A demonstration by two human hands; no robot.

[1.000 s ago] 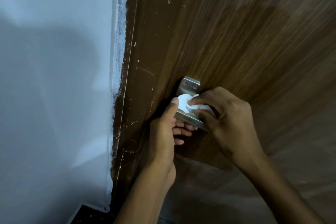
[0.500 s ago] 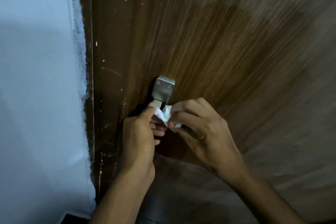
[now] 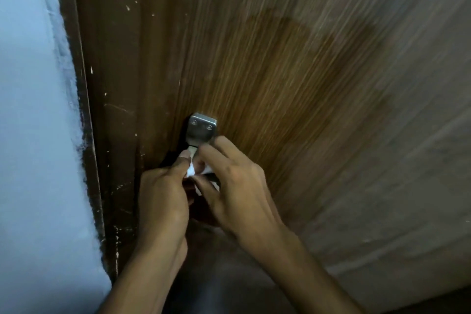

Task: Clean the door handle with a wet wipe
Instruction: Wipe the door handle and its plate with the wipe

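A silver metal door handle with a two-screw plate (image 3: 202, 129) is fixed to the brown wooden door (image 3: 293, 79). Its lever is almost wholly hidden under both hands. A crumpled white wet wipe (image 3: 190, 170) shows only as a small patch between the fingers. My right hand (image 3: 235, 190) is wrapped over the lever with the wipe pressed under its fingers. My left hand (image 3: 163, 197) grips the handle's end from the left, its thumb touching the wipe just below the plate.
A dark brown door frame (image 3: 112, 135) with white paint flecks runs down the left of the door. A pale blue wall (image 3: 33, 135) lies beyond the frame. The door panel stretches away on the right.
The view has swung left to right, so the handle sits more centred. Both hands have closed in tighter over the lever, and less of the wipe shows.
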